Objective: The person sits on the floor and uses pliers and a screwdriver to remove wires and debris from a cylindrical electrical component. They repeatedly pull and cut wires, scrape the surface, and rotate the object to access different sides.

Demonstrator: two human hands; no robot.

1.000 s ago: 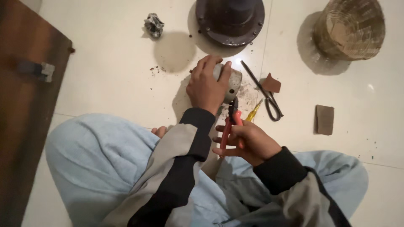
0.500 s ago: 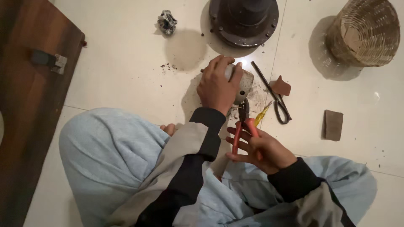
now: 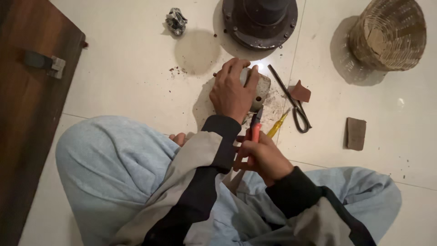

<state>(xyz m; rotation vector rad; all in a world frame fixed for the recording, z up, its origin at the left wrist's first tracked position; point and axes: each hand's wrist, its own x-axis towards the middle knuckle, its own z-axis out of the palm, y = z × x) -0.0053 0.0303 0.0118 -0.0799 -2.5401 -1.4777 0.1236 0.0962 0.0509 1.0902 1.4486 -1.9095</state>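
My left hand [image 3: 233,91] is clamped over a pale grey rounded metal part [image 3: 258,88] that rests on the white tiled floor. My right hand [image 3: 261,156] grips the red handles of a pair of pliers [image 3: 255,125], whose dark jaws point up at the lower edge of the grey part. A yellow-handled screwdriver [image 3: 277,124] lies on the floor just right of the pliers. I sit cross-legged in light blue trousers, with a bare toe [image 3: 177,138] showing by my left forearm.
Black scissors [image 3: 293,105] and a brown scrap [image 3: 301,92] lie right of the part. A brown rectangular pad [image 3: 355,133] sits further right. A dark round flanged base [image 3: 260,20], a crumpled foil ball [image 3: 175,21], a wicker basket [image 3: 389,34] and a wooden board [image 3: 27,105] surround the spot.
The view has shifted, so everything sits lower and to the right in frame. My right hand has closed tighter around the pliers handles. My left hand stays on the grey part.
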